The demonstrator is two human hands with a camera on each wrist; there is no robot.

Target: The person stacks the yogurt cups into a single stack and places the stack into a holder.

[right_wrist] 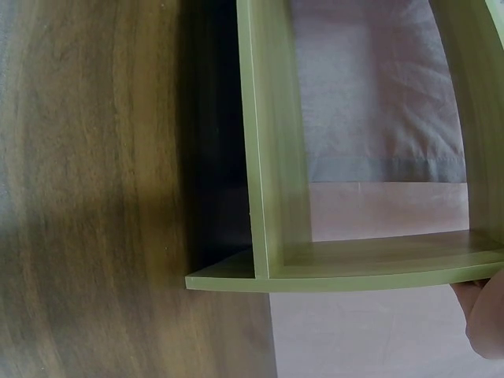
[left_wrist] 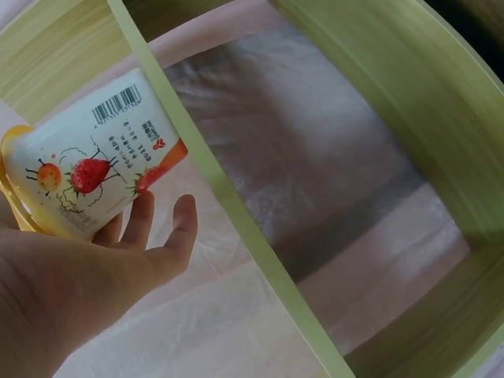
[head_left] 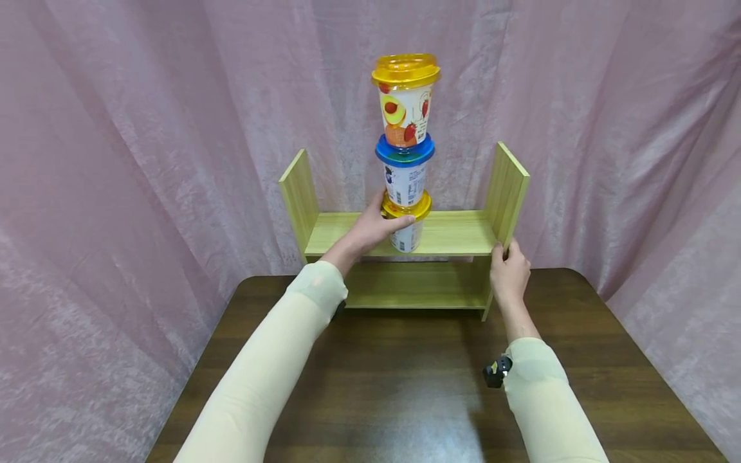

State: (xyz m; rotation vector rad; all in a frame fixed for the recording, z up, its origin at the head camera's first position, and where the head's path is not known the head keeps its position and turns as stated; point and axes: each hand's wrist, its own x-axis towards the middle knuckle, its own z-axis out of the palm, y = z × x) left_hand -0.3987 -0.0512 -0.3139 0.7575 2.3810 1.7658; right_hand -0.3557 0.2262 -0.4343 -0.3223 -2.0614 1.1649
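Three lidded paper cups stand stacked on the upper board of a small wooden shelf (head_left: 457,233). The bottom cup (left_wrist: 87,157) has a yellow lid and strawberry print, the middle cup (head_left: 405,183) a blue lid, and the top cup (head_left: 405,114) a yellow-orange lid with fruit pictures. My left hand (head_left: 373,226) grips the bottom cup near its lid, thumb across the front and fingers at its far left side. At the shelf's right side panel (head_left: 505,193), my right hand (head_left: 511,273) holds the front edge between thumb and fingers. Only part of that hand shows in the right wrist view.
The shelf stands toward the back of a dark brown wooden table (head_left: 393,386). Below the upper board is a lower board (head_left: 417,300). The left side panel (head_left: 299,193) rises above the upper board. A pink curtain (head_left: 145,128) hangs behind.
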